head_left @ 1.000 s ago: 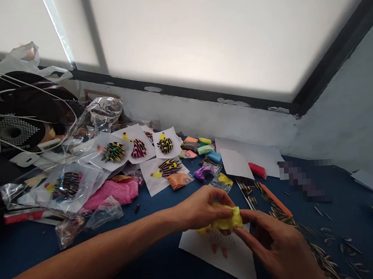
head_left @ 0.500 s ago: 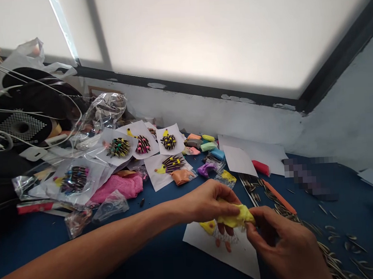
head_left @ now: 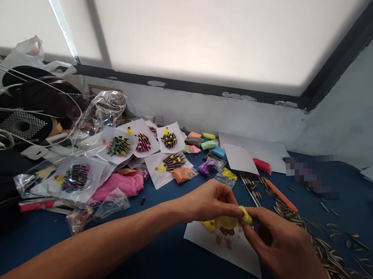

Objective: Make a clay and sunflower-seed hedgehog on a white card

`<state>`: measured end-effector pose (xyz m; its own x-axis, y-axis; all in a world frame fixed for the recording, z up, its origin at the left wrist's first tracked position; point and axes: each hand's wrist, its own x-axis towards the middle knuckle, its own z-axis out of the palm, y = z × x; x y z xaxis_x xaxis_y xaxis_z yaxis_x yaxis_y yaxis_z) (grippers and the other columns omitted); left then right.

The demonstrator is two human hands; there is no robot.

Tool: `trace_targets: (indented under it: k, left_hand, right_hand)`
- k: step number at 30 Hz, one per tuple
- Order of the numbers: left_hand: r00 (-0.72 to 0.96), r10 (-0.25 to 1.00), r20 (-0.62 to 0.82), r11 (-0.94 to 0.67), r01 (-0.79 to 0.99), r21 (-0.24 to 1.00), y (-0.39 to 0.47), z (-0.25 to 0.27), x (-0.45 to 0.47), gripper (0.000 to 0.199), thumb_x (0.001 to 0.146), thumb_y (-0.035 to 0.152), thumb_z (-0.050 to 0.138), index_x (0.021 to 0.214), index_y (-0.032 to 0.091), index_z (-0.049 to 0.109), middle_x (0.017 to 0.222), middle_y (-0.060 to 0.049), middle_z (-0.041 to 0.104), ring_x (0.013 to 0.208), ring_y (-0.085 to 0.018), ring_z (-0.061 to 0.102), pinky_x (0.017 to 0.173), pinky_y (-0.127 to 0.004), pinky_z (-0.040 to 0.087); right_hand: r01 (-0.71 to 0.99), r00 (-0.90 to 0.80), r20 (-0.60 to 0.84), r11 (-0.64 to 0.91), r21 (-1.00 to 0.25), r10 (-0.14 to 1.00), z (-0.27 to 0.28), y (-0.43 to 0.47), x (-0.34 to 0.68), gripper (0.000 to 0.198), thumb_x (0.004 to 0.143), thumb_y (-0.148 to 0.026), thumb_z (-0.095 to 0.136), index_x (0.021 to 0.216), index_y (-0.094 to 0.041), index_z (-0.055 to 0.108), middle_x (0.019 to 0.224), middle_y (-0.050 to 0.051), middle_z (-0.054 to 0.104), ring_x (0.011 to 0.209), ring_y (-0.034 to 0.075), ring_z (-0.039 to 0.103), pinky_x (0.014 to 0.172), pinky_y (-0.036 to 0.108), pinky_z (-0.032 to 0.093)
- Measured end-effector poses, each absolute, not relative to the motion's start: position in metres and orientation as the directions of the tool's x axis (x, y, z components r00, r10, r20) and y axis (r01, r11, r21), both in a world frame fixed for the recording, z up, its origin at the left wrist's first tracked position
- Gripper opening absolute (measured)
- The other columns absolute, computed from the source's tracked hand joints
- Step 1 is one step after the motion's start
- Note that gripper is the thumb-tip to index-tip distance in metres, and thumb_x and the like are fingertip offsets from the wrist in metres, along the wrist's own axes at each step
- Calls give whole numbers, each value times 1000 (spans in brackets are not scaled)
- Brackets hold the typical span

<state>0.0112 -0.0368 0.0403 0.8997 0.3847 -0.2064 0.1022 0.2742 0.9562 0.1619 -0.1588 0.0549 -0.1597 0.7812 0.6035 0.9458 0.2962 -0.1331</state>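
Left hand [head_left: 210,202], grip closed around yellow clay [head_left: 226,222]; right hand [head_left: 277,236] pinching same lump at its right end. Clay held up over white sheet [head_left: 243,259] on blue worktop [head_left: 142,254], half hiding yellow-headed figure [head_left: 209,225] with orange feet [head_left: 228,244] from me. Striped seeds [head_left: 326,249], orange stick [head_left: 280,194] lie near right hand.

We see yellow lump [head_left: 227,222], soft-looking, matt; our white paper [head_left: 204,239], smooth, matt; pink cloth [head_left: 123,185], rough; clear plastic bag [head_left: 112,102], glossy, crinkled.
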Motion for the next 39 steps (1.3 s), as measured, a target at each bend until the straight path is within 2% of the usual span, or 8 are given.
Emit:
trace_targets:
  k: [8,11,15,20,26,30,34,39]
  left_hand:
    - [864,466,-190,286,56,957,-38,43,12,45,60,45,87,79,12,63,72,-1,65,63,-10,60,62,-23,45]
    - [845,488,-218,285,82,955,-39,47,11,47,57,46,88,77,12,62,72,0,64,64,-10,59,63,-24,45]
    - [843,495,-210,245,97,965,-42,47,12,46,57,46,88,72,12,60,70,0,64,64,-10,59,60,-24,44]
    - [822,544,-169,225,52,973,-43,47,15,43,58,40,89,70,12,58,67,1,62,60,-10,57,58,-23,43]
    - [799,571,-186,255,43,966,-43,51,14,37,65,37,85,75,12,58,71,-1,64,63,-11,59,60,-23,43]
    - [773,604,-195,287,17,958,-47,51,16,35,69,37,82,78,12,60,71,-1,63,63,-11,57,58,-22,40]
    - [754,632,-182,309,-30,950,-48,51,17,36,68,38,83,77,12,60,69,0,62,60,-9,54,57,-22,39]
    - [769,616,-169,268,-3,963,-46,53,15,37,64,38,84,76,12,60,71,-1,62,62,-10,56,58,-22,40]
  right_hand:
    - [941,-207,636,329,-79,743,57,-157,167,23,94,-23,47,92,-18,69,70,0,73,51,10,68,47,17,50]
    - [929,-227,600,355,-102,767,55,-159,170,23,97,-29,48,95,-19,69,71,0,72,51,9,67,47,16,50]
    - [928,-217,586,351,-123,781,53,-160,169,25,97,-31,48,87,-21,68,66,-2,69,45,8,63,42,17,47]
    - [924,-184,595,344,-167,782,54,-160,168,20,96,-26,49,94,-22,69,79,1,75,64,12,72,53,17,53]
    - [940,-65,618,257,-226,783,49,-164,174,18,91,-30,58,105,-25,68,75,-1,73,45,10,61,40,21,48]
    - [932,-102,600,287,-223,794,51,-163,176,11,90,-26,60,99,-26,67,85,0,71,57,11,63,51,22,53]
    - [878,-78,580,331,-345,811,48,-161,178,13,88,-23,63,100,-25,67,86,1,69,56,10,61,50,21,53]
    - [772,40,426,243,-588,904,42,-160,176,14,88,-31,63,96,-24,72,80,2,69,54,12,61,46,23,52]
